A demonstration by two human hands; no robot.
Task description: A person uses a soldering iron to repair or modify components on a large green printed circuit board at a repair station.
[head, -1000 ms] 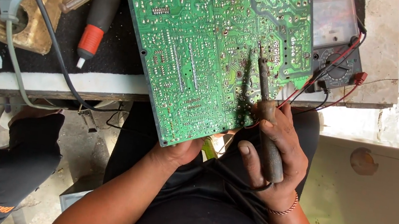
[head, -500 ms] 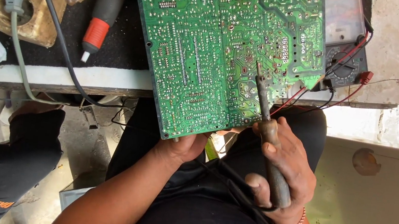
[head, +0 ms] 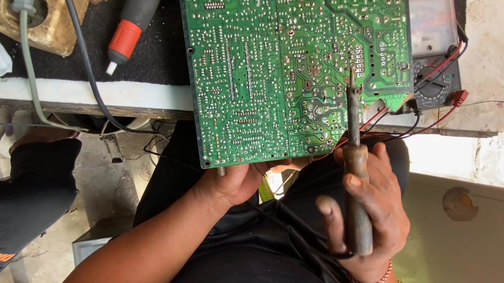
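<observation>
At the frame's centre, the left hand (head: 236, 182) grips the lower edge of a green circuit board (head: 282, 67), solder side up. The right hand (head: 367, 207) holds a soldering iron (head: 353, 169), its tip on the board. A multimeter (head: 436, 49) lies upper right on the tabletop (head: 75, 93), screwdrivers (head: 133, 6) upper left.
</observation>
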